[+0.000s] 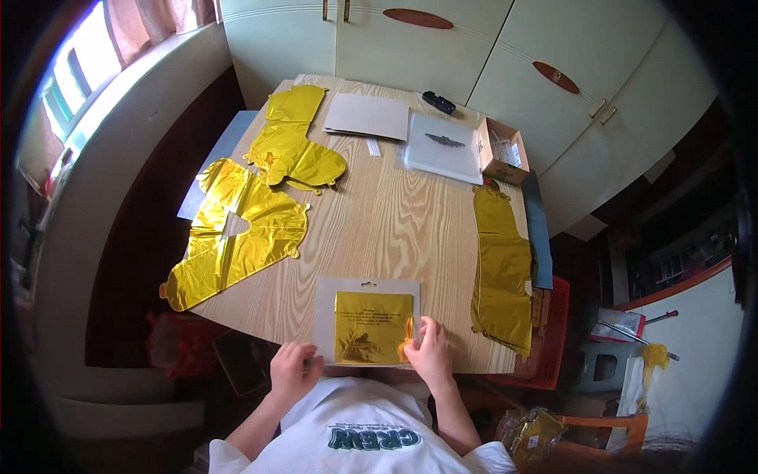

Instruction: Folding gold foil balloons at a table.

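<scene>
A folded gold foil balloon [371, 324] lies on a white card [324, 304] with a hanging slot, at the table's near edge. My right hand [430, 352] is at the balloon's right side, its thumb and fingers closed on the raised, orange-gold edge there. At the card's lower left corner, my left hand [295, 370] has its fingers curled in, with nothing visible in them. Flat gold foil balloons lie farther off: a wide one [209, 265] at left, a boot-shaped one [296, 138] behind it, and a long one [503, 265] along the right edge.
At the back of the table [379, 237] lie white cards [368, 116], a stack of clear plastic bags [442, 150], a black object [439, 102] and a small wooden box [503, 150]. Cabinets [410, 47] stand behind. A red crate [553, 340] sits at right below the tabletop.
</scene>
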A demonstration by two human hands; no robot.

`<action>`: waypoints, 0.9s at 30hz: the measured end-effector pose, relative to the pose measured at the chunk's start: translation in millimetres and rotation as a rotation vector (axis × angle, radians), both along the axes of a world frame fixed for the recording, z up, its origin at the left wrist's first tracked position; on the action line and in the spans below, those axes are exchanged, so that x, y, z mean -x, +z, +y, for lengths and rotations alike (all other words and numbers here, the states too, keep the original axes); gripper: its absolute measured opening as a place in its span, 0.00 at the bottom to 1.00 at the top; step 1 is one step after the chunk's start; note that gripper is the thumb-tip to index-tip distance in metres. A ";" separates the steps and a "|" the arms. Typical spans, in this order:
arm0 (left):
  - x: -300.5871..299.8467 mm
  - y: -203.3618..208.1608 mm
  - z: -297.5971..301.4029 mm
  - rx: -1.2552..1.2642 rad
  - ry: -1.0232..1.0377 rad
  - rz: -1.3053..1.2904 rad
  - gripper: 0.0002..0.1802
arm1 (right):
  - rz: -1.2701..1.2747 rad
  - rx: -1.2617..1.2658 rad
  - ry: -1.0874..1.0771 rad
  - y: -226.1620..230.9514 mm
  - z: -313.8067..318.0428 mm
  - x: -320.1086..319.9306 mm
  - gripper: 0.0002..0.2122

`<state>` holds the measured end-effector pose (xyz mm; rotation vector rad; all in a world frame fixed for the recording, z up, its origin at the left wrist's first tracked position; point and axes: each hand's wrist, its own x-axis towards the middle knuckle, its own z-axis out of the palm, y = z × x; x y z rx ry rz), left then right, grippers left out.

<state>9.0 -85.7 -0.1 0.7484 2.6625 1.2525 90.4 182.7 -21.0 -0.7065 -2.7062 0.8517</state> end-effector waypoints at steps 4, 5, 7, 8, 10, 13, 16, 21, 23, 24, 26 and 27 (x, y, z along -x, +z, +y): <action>7.3 22.0 50.0 0.254 -0.304 0.334 0.31 | -0.038 0.011 -0.011 2.6 -0.5 3.9 0.24; 6.5 17.9 61.2 0.298 -0.340 0.353 0.33 | -0.046 0.023 -0.027 3.8 -0.1 5.0 0.23; 7.5 -1.1 78.6 0.375 -0.402 0.389 0.38 | -0.042 -0.006 -0.046 1.9 -0.4 6.1 0.22; 10.4 -5.2 81.5 0.465 -0.415 0.434 0.40 | -0.027 -0.042 -0.061 -1.8 -2.5 6.3 0.21; 12.5 -8.7 82.3 0.469 -0.421 0.423 0.40 | -0.044 -0.081 -0.085 -3.3 -2.6 6.1 0.20; 12.0 -6.2 80.1 0.494 -0.429 0.406 0.40 | -0.043 -0.157 -0.097 -3.8 -2.5 8.3 0.19; 12.8 -5.6 78.5 0.509 -0.428 0.424 0.40 | -0.038 0.065 -0.065 6.0 12.0 7.8 0.17; 12.4 -6.8 77.3 0.517 -0.444 0.446 0.41 | -0.252 0.292 -0.045 28.6 28.7 17.6 0.15; 11.9 -7.4 77.1 0.522 -0.446 0.464 0.42 | -0.357 0.402 -0.009 40.1 32.8 20.5 0.15; 11.7 -7.6 76.3 0.522 -0.448 0.464 0.42 | -0.306 0.337 0.001 37.9 31.5 20.3 0.16; 12.1 -7.3 75.7 0.520 -0.453 0.467 0.42 | -0.200 0.206 0.020 27.1 29.0 17.3 0.16; 13.1 -6.7 75.1 0.523 -0.462 0.469 0.42 | -0.145 0.165 0.010 21.8 28.7 14.9 0.17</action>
